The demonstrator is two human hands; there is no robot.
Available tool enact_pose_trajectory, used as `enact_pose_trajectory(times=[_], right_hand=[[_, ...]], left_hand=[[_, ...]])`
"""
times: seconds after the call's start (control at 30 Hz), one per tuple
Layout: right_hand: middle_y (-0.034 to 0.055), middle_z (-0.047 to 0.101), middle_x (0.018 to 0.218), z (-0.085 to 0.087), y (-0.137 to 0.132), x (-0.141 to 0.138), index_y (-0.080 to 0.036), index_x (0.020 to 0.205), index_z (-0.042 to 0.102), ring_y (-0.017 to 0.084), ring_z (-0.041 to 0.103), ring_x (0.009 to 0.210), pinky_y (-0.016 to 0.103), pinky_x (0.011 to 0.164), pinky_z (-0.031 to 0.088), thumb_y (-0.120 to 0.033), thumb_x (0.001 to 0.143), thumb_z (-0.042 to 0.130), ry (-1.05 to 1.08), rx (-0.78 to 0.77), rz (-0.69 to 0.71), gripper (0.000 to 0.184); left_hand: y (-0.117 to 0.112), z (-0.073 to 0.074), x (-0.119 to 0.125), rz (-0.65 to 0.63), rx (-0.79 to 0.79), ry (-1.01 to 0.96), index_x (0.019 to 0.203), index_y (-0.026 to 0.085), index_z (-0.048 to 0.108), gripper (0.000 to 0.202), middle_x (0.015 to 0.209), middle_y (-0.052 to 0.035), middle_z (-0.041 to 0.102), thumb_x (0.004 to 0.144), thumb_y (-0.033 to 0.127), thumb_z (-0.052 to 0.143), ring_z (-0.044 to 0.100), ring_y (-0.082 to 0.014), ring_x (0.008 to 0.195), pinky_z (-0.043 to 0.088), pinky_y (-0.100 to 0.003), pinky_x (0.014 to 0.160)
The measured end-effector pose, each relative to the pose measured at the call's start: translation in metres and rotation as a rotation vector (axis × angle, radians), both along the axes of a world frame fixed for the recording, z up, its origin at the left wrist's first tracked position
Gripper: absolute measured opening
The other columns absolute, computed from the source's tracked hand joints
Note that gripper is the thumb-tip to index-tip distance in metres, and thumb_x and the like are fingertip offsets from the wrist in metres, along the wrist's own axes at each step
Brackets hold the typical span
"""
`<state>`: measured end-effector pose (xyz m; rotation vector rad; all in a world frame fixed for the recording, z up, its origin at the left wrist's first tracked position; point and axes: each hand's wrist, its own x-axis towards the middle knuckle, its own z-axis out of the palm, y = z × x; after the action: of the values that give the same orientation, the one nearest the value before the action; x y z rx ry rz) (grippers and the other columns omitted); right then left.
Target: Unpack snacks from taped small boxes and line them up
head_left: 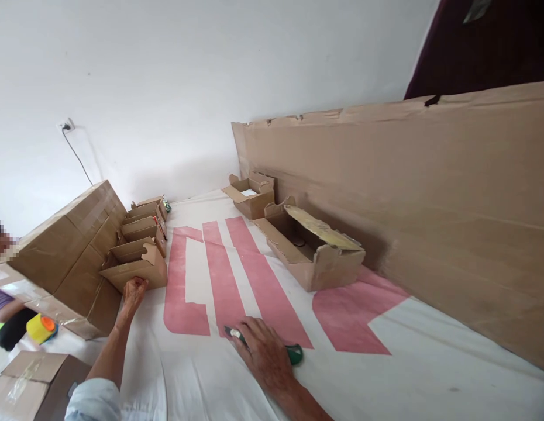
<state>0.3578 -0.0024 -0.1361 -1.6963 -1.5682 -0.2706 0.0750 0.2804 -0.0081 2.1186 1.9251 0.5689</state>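
My left hand (134, 292) reaches out to the front edge of the nearest small open cardboard box (136, 266) in a row of small boxes; its fingers curl against the box's lower edge. My right hand (263, 354) lies on the white cloth with red shapes (386, 362), fingers closed over a green-handled tool (293, 354) whose tip pokes out on the left side of the hand. A longer open carton (313, 251) with a raised flap stands farther ahead to the right.
A big taped cardboard box (65, 257) sits at the left. A large cardboard sheet (430, 210) leans along the right. Another small open box (251, 196) is by the wall. A yellow and orange tape dispenser (40, 327) and another person's arm are at far left.
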Motion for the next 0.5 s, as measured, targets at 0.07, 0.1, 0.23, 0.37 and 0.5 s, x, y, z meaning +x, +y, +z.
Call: enact_pose_trajectory(times=[0.07,0.1,0.23,0.37,0.5], right_hand=[[0.0079,0.074,0.104,-0.001,-0.001,0.000,-0.022,0.100,0.069,0.026,0.066,0.096,0.038,0.084,0.046,-0.022,0.107,0.053,0.009,0.000,0.019,0.017],[0.0081,0.074,0.104,-0.002,-0.002,0.001,-0.022,0.100,0.069,0.026,0.066,0.096,0.038,0.083,0.046,-0.023,0.107,0.053,0.010,-0.002,0.026,0.017],[0.0097,0.075,0.106,-0.010,-0.004,0.004,-0.022,0.104,0.069,0.027,0.067,0.097,0.039,0.084,0.048,-0.031,0.106,0.055,-0.003,-0.015,0.051,0.017],[0.0119,0.077,0.113,-0.023,-0.007,0.011,-0.022,0.113,0.069,0.031,0.069,0.104,0.043,0.087,0.051,-0.035,0.103,0.055,-0.017,-0.037,0.113,0.022],[0.0146,0.077,0.116,-0.039,-0.016,0.028,-0.021,0.119,0.068,0.034,0.070,0.108,0.046,0.089,0.054,-0.045,0.101,0.052,-0.045,-0.049,0.184,0.033]], left_hand=[[-0.006,0.000,0.000,0.010,-0.052,0.046,0.122,0.015,0.071,0.031,0.120,-0.0090,0.074,0.102,0.039,0.071,0.073,-0.0236,0.105,0.062,-0.044,0.092],[-0.010,0.000,0.000,0.008,-0.072,0.063,0.129,0.017,0.068,0.035,0.128,-0.0097,0.071,0.103,0.040,0.071,0.072,-0.0244,0.110,0.063,-0.046,0.095],[-0.035,-0.004,0.005,-0.043,-0.117,0.084,0.134,0.018,0.067,0.037,0.135,-0.0112,0.068,0.103,0.039,0.071,0.070,-0.0266,0.117,0.062,-0.048,0.098],[-0.085,-0.019,0.012,-0.164,-0.136,0.030,0.119,0.016,0.073,0.025,0.123,-0.0093,0.074,0.100,0.033,0.074,0.072,-0.0254,0.112,0.059,-0.047,0.101],[-0.155,-0.038,0.004,-0.317,-0.146,-0.101,0.104,0.021,0.080,0.022,0.112,-0.0060,0.081,0.082,0.017,0.081,0.074,-0.0251,0.110,0.055,-0.036,0.104]])
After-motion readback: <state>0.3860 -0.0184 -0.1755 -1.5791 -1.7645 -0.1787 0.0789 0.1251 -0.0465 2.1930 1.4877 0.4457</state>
